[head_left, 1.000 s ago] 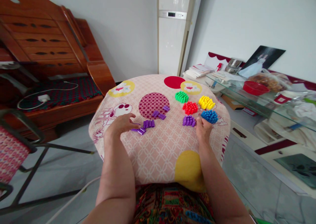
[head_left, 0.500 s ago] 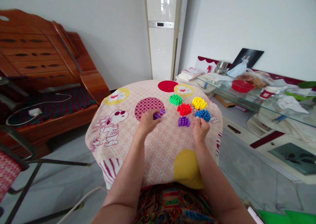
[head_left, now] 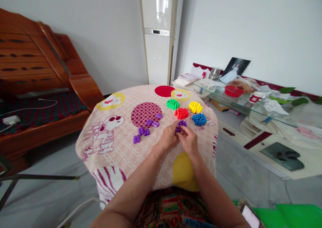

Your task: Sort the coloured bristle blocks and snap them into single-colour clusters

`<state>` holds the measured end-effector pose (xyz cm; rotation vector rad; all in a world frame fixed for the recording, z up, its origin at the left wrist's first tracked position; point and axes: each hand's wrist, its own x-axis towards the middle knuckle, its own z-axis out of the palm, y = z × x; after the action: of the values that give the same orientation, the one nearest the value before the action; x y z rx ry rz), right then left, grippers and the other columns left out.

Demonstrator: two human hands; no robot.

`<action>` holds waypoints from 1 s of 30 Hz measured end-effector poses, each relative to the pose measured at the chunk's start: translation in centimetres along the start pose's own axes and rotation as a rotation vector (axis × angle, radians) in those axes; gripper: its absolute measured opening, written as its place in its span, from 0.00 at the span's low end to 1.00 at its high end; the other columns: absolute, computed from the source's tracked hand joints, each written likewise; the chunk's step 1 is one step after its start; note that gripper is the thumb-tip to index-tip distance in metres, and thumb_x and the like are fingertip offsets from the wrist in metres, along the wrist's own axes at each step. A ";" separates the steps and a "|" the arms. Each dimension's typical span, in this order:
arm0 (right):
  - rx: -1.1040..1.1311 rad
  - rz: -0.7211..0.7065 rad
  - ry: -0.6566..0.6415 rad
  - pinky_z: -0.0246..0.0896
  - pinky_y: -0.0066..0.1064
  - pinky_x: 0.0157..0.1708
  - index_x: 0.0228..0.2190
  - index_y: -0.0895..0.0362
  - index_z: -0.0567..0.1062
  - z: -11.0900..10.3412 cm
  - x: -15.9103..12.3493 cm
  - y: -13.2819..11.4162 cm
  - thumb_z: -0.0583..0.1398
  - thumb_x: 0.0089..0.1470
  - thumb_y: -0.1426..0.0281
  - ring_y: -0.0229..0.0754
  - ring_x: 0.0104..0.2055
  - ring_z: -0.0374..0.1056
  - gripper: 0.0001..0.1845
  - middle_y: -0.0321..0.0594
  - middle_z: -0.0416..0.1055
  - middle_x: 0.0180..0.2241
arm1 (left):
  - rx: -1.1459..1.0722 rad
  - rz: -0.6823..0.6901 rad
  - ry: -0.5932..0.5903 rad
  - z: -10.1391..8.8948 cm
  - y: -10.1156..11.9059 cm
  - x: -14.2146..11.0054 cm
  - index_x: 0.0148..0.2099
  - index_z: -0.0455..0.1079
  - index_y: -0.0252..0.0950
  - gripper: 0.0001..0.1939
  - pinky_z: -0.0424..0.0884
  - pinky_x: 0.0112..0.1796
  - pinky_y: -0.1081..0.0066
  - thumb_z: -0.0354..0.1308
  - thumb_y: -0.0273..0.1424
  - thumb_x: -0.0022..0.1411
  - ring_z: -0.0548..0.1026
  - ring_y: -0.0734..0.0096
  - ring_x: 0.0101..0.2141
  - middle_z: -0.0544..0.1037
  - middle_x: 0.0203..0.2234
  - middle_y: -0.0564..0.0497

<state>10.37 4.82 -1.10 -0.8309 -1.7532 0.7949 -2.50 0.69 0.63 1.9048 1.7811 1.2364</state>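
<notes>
A round table under a pink patterned cloth [head_left: 118, 144] carries clusters of small plastic pegs: green [head_left: 172, 104], red [head_left: 181, 113], yellow [head_left: 195, 107], blue [head_left: 199, 119] and purple [head_left: 181, 124]. My left hand [head_left: 169, 138] and my right hand [head_left: 188, 139] meet at the purple cluster, fingers curled and pinched on it. Loose purple pegs [head_left: 144, 131] lie scattered left of my hands, with more loose purple pegs [head_left: 156, 120] near the checkered maroon circle [head_left: 142, 113].
A wooden bench [head_left: 37, 87] stands at the left with a cable and charger on its cushion. A tall white appliance [head_left: 157, 37] is behind the table. A cluttered glass shelf [head_left: 241, 100] runs along the right. A phone [head_left: 250, 216] lies at bottom right.
My left hand left the loose purple pegs and crossed right to join my right hand at the purple cluster. The camera view shifted right.
</notes>
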 end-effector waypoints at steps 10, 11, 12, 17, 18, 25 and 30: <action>0.006 0.094 -0.147 0.70 0.35 0.36 0.37 0.56 0.80 -2.8 0.4 -0.2 0.63 0.46 0.67 0.45 0.34 0.74 0.14 0.42 0.80 0.35 | -0.111 0.046 -0.051 1.7 0.0 -0.1 0.66 0.60 0.38 0.37 0.73 0.50 0.64 0.56 0.19 0.53 0.78 0.66 0.45 0.79 0.47 0.45; 0.008 0.107 -0.171 0.69 0.34 0.36 0.36 0.57 0.79 -3.1 0.5 -0.2 0.63 0.45 0.67 0.45 0.34 0.74 0.13 0.42 0.80 0.34 | -0.131 0.037 -0.059 1.8 0.0 -0.1 0.66 0.60 0.38 0.37 0.74 0.49 0.64 0.56 0.20 0.53 0.78 0.66 0.44 0.79 0.46 0.46; 0.009 0.120 -0.188 0.69 0.34 0.36 0.34 0.57 0.79 -3.4 0.6 -0.1 0.63 0.45 0.67 0.45 0.34 0.74 0.12 0.42 0.80 0.33 | -0.146 0.032 -0.062 1.8 0.1 -0.1 0.66 0.60 0.38 0.37 0.75 0.47 0.65 0.57 0.20 0.53 0.78 0.67 0.42 0.79 0.44 0.47; -0.024 0.196 -0.089 0.69 0.36 0.35 0.31 0.58 0.78 -4.4 0.8 1.0 0.65 0.41 0.64 0.46 0.32 0.74 0.13 0.43 0.79 0.29 | -0.166 0.013 0.039 0.9 -0.3 0.0 0.56 0.69 0.35 0.27 0.75 0.39 0.71 0.57 0.20 0.53 0.77 0.71 0.36 0.79 0.41 0.47; -0.041 0.207 -0.058 0.69 0.37 0.35 0.30 0.58 0.77 -4.5 0.9 1.2 0.65 0.41 0.63 0.47 0.31 0.74 0.14 0.43 0.78 0.29 | -0.153 -0.016 0.086 0.7 -0.6 0.1 0.52 0.71 0.34 0.23 0.75 0.38 0.72 0.56 0.19 0.53 0.77 0.72 0.35 0.79 0.38 0.48; -0.177 0.122 0.006 0.69 0.36 0.37 0.34 0.57 0.77 -3.2 1.0 1.7 0.62 0.44 0.65 0.47 0.34 0.74 0.13 0.44 0.79 0.32 | -0.094 -0.219 0.196 0.2 -2.2 0.5 0.43 0.73 0.33 0.16 0.72 0.35 0.74 0.55 0.17 0.51 0.77 0.73 0.31 0.79 0.31 0.50; -0.166 0.084 -0.058 0.69 0.37 0.38 0.37 0.58 0.78 -2.7 0.9 1.9 0.61 0.45 0.66 0.47 0.35 0.75 0.15 0.46 0.79 0.34 | -0.116 -0.209 0.163 0.3 -1.9 0.2 0.39 0.74 0.33 0.13 0.71 0.34 0.75 0.55 0.19 0.52 0.75 0.74 0.29 0.79 0.29 0.51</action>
<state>13.01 6.96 -1.42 -1.0064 -1.8650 0.7412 -3.58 1.39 -0.80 1.5511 1.8864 1.4170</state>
